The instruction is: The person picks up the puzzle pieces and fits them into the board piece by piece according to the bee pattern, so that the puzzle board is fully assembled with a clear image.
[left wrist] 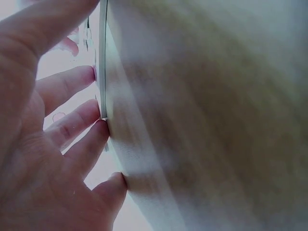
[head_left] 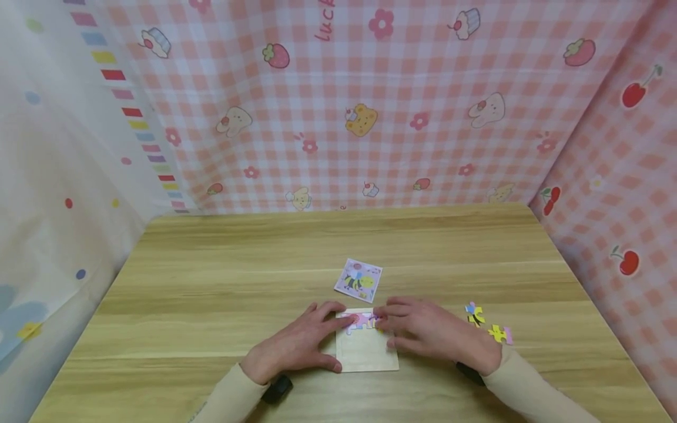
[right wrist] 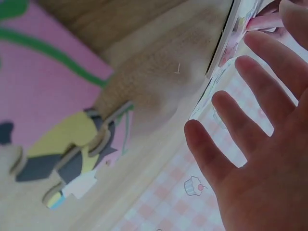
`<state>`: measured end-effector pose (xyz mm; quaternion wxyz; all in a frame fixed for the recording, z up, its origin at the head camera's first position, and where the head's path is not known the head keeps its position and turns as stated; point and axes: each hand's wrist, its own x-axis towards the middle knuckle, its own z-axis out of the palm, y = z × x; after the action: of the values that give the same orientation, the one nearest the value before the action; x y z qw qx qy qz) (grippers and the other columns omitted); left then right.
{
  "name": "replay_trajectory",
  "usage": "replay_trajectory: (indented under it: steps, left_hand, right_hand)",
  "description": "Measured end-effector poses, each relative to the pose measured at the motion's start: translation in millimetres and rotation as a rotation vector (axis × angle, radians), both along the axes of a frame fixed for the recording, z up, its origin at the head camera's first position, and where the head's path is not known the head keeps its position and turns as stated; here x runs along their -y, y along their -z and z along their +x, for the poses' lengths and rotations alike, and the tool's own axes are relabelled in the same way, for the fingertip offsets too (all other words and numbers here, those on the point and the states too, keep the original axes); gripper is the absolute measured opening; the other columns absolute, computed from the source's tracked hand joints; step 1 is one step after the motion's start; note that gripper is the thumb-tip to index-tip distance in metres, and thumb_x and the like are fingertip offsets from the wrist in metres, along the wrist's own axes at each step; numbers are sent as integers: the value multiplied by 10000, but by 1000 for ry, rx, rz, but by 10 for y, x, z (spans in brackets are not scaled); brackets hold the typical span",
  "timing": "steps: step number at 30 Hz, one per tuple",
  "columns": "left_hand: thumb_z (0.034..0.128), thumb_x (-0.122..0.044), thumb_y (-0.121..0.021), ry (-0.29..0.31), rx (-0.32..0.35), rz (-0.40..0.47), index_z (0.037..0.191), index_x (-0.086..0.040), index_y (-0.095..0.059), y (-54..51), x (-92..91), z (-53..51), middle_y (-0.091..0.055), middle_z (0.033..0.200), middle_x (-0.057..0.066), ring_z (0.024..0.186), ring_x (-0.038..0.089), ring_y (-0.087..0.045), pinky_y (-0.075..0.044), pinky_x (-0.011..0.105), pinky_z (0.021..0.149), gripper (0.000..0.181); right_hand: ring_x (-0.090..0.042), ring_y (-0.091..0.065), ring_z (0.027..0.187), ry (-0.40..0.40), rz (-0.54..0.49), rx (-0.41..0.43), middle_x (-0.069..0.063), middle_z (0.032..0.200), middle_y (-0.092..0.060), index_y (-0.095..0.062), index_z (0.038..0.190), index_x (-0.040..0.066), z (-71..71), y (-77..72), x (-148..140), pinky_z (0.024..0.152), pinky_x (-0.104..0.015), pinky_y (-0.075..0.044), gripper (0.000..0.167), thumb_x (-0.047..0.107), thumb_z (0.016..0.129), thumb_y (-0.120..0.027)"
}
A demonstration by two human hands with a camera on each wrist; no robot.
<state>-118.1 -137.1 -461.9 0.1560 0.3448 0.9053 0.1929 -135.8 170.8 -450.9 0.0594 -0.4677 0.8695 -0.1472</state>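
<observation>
A pale square puzzle board [head_left: 367, 354] lies flat on the table, with joined pink and purple puzzle pieces [head_left: 362, 321] along its far edge. My left hand [head_left: 301, 341] spans the board's left side, index fingertip on the pieces and thumb at the near left corner. In the left wrist view, the fingers of that hand [left wrist: 53, 149] reach fairly straight to the board's edge [left wrist: 102, 57]. From the other side, my right hand [head_left: 425, 326] touches the pieces at the far right corner. Its fingers [right wrist: 269, 101] look extended in the right wrist view; what lies under the fingertips is hidden.
Beyond the board lies a square picture card [head_left: 359, 281] with a bee on it. Loose puzzle pieces, one yellow, blue and black [head_left: 475, 315], another yellow and pink [head_left: 499, 333], lie beside my right forearm. A checked curtain [head_left: 328, 158] borders the wooden table's [head_left: 211, 276] back.
</observation>
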Motion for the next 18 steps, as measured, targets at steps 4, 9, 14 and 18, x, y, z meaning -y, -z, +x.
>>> replay_trajectory:
  steps: [4,9,14,18]
  left_hand:
    - [845,-475,-832,-3,8,4,1585,-229,-451,-5,1,-1,-359,1575,29,1437,229,-383,-224,540,1250,868]
    - [848,-468,-835,2,6,9,1579,-218,-460,-15,-6,-6,-364,1569,34,1438,225,-389,-209,542,1254,859]
    - [844,-470,-837,-5,9,4,1584,-227,-453,-8,-6,-6,-361,1572,33,1440,234,-383,-211,534,1255,868]
    - [848,-470,-835,-10,15,-1,1585,-236,-451,-1,-1,1,-357,1574,23,1439,233,-375,-236,529,1248,863]
  right_hand:
    - [-332,-467,1428,16,34,23,-16,1521,-552,-673,1395,151,27,-14,6,1122,-582,-424,449,413,1033,-625]
    - [-336,-479,1418,21,42,26,-23,1519,-553,-666,1403,148,37,-25,-11,1110,-578,-437,460,420,1035,-619]
    - [-332,-505,1396,19,38,26,-13,1516,-557,-676,1389,141,45,-25,-17,1108,-555,-449,455,421,1036,-616]
    - [-325,-511,1391,29,43,37,-5,1516,-557,-675,1391,150,47,-25,-14,1104,-558,-451,460,440,1043,-598]
